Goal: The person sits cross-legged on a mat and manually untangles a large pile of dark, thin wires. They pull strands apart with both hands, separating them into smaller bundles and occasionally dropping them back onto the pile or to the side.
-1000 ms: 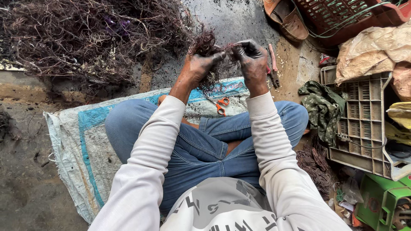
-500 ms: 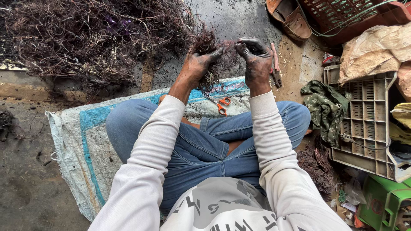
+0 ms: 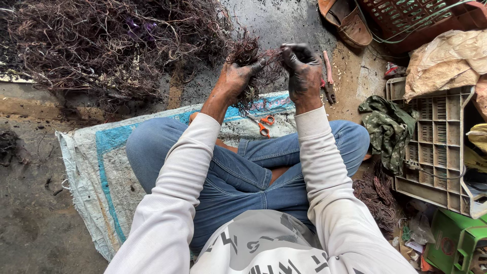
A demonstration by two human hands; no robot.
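Note:
I sit cross-legged on a woven sack mat (image 3: pixel 91 167). My left hand (image 3: pixel 234 78) grips a tangled clump of thin dark reddish wire (image 3: pixel 249 50), which hangs down below the fist. My right hand (image 3: pixel 303 71), blackened with dirt, pinches strands of the same clump at its upper right. The two hands are close together, just above the mat's far edge. Small orange-handled scissors (image 3: pixel 263 125) lie on the mat beneath my hands.
A big heap of tangled wire (image 3: pixel 101 45) fills the ground at upper left. Red-handled pliers (image 3: pixel 327 76) lie right of my right hand. A sandal (image 3: pixel 347 20), a red crate (image 3: pixel 406 15), a grey plastic crate (image 3: pixel 431 147), a green cloth (image 3: pixel 385 129) and a smaller wire bundle (image 3: pixel 375 195) crowd the right.
Both hands have risen slightly with the clump, and the right hand's fingers have shifted on the strands. The view has drifted a little.

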